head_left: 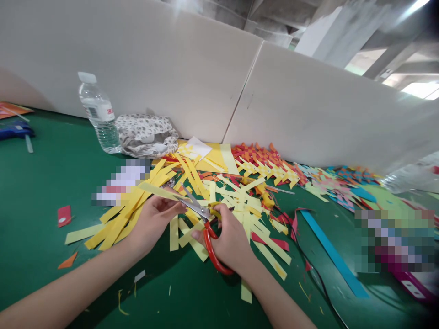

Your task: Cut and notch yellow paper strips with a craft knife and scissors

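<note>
My left hand (152, 220) is closed in a pinch on a pale yellow paper strip (156, 190), which points toward the scissors. A pair of red-handled scissors (213, 256) is gripped in my right hand (235, 237), with its blades apart and close to my left fingertips. Whether the blades touch the strip I cannot tell. Beside my right fingers shows a small yellow piece (214, 210), partly hidden. Below and around both hands lie deeper yellow strips (126, 214) on the left and a loose heap of pale yellow strips (245, 214) on the right.
A water bottle (99, 114) and a patterned cloth bag (147, 135) stand by the wall. Woven paper fish (270, 169) lie along the back. A yellow glue gun (265, 194) trails a black cord (317, 274) near a blue strip (332, 251). A blue glue gun (15, 130) lies far left.
</note>
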Available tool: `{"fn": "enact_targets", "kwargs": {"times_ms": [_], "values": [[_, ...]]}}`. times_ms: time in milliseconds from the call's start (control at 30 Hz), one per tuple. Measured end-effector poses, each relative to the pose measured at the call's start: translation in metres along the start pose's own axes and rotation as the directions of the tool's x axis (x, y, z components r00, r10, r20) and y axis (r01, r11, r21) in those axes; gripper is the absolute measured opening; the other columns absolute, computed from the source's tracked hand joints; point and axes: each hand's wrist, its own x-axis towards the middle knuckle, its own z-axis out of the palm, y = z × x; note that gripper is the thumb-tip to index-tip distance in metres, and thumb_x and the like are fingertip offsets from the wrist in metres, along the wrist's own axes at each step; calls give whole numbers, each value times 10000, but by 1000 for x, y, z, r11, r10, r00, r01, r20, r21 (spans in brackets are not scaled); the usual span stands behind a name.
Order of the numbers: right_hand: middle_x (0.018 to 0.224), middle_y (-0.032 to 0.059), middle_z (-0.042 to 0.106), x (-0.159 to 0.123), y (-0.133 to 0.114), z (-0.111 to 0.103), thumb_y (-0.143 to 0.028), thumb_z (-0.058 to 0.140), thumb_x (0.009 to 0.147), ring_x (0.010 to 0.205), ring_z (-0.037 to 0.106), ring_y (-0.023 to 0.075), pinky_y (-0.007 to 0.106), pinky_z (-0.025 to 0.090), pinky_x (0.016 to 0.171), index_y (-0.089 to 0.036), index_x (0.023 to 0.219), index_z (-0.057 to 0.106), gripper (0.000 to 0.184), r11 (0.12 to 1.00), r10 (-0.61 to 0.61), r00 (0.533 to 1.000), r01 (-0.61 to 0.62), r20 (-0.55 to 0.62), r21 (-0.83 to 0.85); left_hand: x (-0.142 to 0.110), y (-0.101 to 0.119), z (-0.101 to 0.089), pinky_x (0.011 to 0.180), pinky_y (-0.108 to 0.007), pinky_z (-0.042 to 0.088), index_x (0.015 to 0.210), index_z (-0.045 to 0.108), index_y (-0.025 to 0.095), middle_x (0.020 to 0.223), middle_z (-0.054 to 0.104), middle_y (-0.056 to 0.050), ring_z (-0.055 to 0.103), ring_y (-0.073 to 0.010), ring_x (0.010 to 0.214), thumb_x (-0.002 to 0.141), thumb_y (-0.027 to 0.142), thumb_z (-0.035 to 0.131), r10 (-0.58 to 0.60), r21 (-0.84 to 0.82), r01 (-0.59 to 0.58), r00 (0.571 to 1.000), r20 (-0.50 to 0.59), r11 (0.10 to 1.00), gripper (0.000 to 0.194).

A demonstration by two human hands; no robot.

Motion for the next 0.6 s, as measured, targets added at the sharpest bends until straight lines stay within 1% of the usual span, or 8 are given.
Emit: {"fn": "enact_targets", "kwargs": {"times_ms": [133, 233, 367, 467, 600], "values": [[852, 44, 569, 0, -1, -1, -448, 702, 623, 768, 562, 246, 292, 342, 526, -255, 1021, 442, 513, 1000, 16, 1000, -16, 8, 16, 0, 0, -1, 721, -294, 503, 718, 682, 174, 720, 718, -28, 652, -184, 728, 603, 342, 763, -5, 11, 5, 1000, 18, 1000, 219], [848, 43, 571, -1, -2, -1, -447, 704, 618, 776, 562, 251, 296, 346, 533, -257, 1031, 442, 524, 999, 29, 999, -29, 21, 22, -2, 2, 0, 722, -287, 498, 700, 667, 176, 684, 695, -17, 640, -176, 726, 629, 334, 748, -1, 0, 1, 998, 57, 1000, 191], [849, 41, 568, -1, -2, -1, -445, 705, 615, 774, 561, 249, 293, 341, 532, -259, 1035, 447, 526, 999, 30, 999, -31, 13, 27, -5, 4, -1, 720, -255, 490, 731, 600, 201, 761, 664, 12, 618, -144, 749, 677, 309, 723, 82, -32, -80, 995, 62, 996, 173], [845, 39, 565, -1, -2, -1, -437, 709, 617, 776, 561, 247, 287, 335, 526, -259, 1034, 451, 522, 999, 22, 1000, -23, 13, 36, -7, 4, -2, 731, -248, 486, 744, 586, 202, 793, 654, 7, 613, -140, 764, 706, 311, 698, 91, -16, -90, 993, 75, 996, 162], [839, 37, 568, -1, 0, 0, -424, 724, 605, 777, 565, 249, 283, 333, 519, -257, 1030, 460, 528, 999, 26, 1000, -26, 3, 44, -6, 2, -3, 730, -255, 487, 754, 588, 208, 807, 652, 4, 611, -149, 769, 687, 306, 711, 96, -6, -96, 993, 65, 995, 171]]}}
